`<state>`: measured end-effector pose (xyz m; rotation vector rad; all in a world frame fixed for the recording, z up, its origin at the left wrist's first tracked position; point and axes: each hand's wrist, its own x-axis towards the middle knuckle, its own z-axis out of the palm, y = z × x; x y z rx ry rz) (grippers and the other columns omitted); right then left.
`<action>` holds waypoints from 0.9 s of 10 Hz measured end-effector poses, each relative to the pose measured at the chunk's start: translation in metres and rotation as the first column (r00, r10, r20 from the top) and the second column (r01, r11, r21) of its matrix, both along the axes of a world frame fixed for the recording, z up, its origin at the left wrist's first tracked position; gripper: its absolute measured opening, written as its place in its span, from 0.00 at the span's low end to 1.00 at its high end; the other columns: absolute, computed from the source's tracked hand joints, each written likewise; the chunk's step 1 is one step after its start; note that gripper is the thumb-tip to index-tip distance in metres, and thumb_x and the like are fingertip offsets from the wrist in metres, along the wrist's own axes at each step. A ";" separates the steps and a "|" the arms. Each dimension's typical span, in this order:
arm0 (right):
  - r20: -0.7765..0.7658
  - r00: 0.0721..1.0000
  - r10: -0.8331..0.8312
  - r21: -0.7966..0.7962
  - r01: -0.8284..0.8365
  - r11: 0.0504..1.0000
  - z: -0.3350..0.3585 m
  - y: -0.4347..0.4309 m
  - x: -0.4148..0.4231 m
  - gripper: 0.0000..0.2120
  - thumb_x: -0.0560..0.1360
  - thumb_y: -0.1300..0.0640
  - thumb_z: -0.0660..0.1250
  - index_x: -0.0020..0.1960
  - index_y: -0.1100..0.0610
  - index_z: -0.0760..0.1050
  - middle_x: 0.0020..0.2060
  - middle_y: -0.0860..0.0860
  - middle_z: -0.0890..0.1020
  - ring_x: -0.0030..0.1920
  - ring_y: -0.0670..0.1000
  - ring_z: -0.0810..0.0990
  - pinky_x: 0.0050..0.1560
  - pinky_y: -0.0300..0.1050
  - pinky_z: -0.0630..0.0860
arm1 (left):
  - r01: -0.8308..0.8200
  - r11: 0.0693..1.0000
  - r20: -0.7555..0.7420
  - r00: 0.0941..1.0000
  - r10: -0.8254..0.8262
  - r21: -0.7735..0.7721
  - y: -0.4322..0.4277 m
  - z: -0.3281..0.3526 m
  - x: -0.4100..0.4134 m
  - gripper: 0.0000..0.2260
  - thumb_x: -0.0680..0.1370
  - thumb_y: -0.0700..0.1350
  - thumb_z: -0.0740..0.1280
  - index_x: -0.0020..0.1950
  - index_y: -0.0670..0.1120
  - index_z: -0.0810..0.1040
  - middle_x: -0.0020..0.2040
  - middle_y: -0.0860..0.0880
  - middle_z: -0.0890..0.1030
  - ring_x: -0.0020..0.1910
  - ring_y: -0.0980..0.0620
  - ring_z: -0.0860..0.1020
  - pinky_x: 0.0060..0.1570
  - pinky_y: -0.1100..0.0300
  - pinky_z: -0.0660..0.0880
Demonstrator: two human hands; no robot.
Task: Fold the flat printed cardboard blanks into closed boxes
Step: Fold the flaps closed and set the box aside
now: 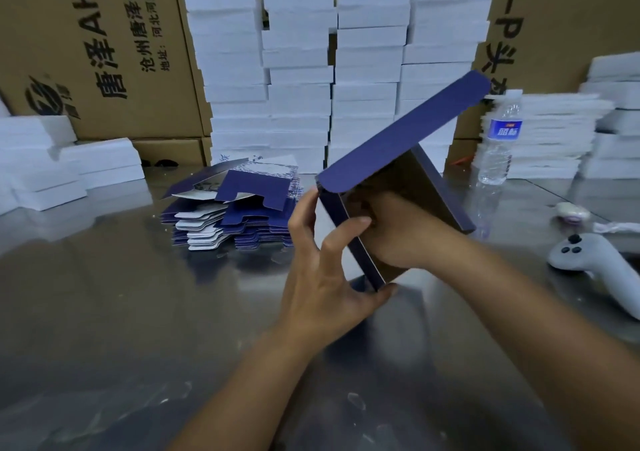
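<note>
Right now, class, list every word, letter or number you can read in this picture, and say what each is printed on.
"唐泽AH4": large print, left carton.
"沧州唐泽通信": smaller line, same carton, cut off above.
"地址:河北河间": smallest line there; the rest is blurred.
"0-P头": right carton, the rest hidden.
Water bottle label: too blurred to read.
Blue box: no writing shows.

Inside the half-folded box (408,135), the fingertips of the right hand (398,239) are lost in shadow. Behind the box, brown cartons (104,35) run off the top edge. To its right, the frame cuts a white controller (588,260).
</note>
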<state>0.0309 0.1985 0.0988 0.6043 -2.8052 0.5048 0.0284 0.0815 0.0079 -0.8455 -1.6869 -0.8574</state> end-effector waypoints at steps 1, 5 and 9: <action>0.094 0.990 -0.103 0.093 0.094 0.991 -0.004 -0.004 -0.013 0.08 0.78 0.58 0.57 0.56 0.52 0.69 0.52 0.54 0.73 0.59 0.56 0.73 0.60 0.49 0.70 | 0.007 1.000 0.003 1.000 -0.007 -0.010 0.002 0.003 0.004 0.41 0.59 0.48 0.80 0.64 0.55 0.60 0.69 0.41 0.56 0.73 0.45 0.55 0.69 0.73 0.55; 0.123 0.945 -0.303 0.519 0.198 0.831 -0.021 -0.010 -0.032 0.21 0.75 0.59 0.57 0.68 0.56 0.64 0.66 0.58 0.61 0.60 0.58 0.69 0.57 0.51 0.69 | 0.000 0.999 0.058 0.998 -0.002 0.032 0.000 0.010 0.003 0.38 0.57 0.48 0.81 0.60 0.50 0.64 0.68 0.42 0.56 0.70 0.44 0.58 0.66 0.75 0.56; -0.471 0.882 0.012 -0.115 -0.075 0.991 -0.002 0.001 0.012 0.06 0.75 0.59 0.60 0.47 0.52 0.74 0.36 0.49 0.79 0.38 0.55 0.79 0.34 0.47 0.74 | -0.034 0.998 0.066 0.997 0.031 0.049 -0.006 0.010 -0.002 0.47 0.57 0.48 0.82 0.68 0.52 0.59 0.70 0.40 0.53 0.74 0.60 0.52 0.67 0.74 0.56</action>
